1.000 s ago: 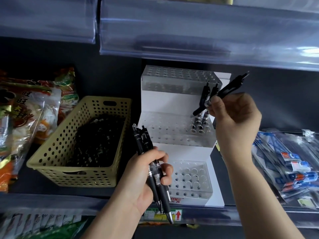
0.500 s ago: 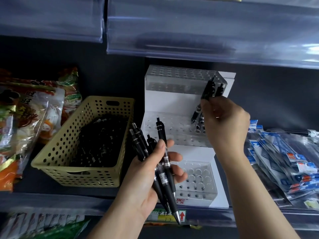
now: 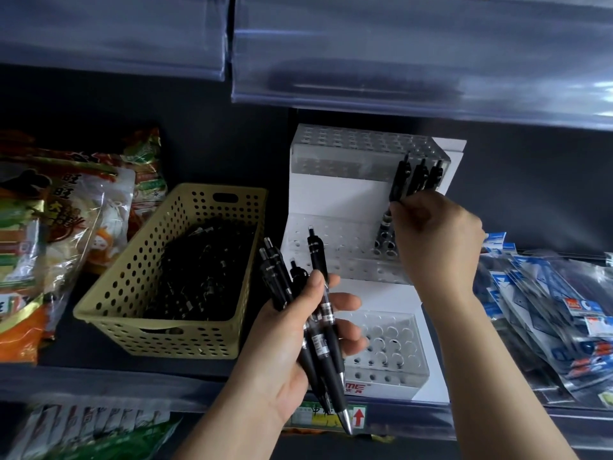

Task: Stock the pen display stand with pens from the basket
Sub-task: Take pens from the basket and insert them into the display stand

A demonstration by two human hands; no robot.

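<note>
1. Pens (image 3: pixel 319 327), black and about four in a bundle, are at lower centre of the frame. Their tips point down, their clicker ends point up, and one stands higher than the others.
2. Left hand (image 3: pixel 288 346) grips that bundle, with the thumb laid across the barrels and the fingers curled behind them.
3. Right hand (image 3: pixel 434 240), at centre right, is raised to the right end of the stand's middle tier. Its fingertips pinch one pen (image 3: pixel 399 180), which stands tilted slightly left with its lower end down among the holes.
4. Two pens (image 3: pixel 429 175) stand just beside that one, to its right in the same tier.
5. Stand (image 3: pixel 335 200) sits at centre frame on the shelf. It has a white back and three stepped clear blocks drilled with holes.
6. Basket (image 3: pixel 132 287), yellow and perforated, is just left of the stand, with a heap (image 3: pixel 205 270) of black pens inside it.
7. Snack bags (image 3: pixel 66 210) lie at far left, and blue packets (image 3: pixel 547 310) lie at far right, near the stand.
8. Clear strips (image 3: pixel 398 61) run across the top of the frame. A label (image 3: pixel 358 418) with a red arrow sits at bottom centre, beside the bundle's tips.
</note>
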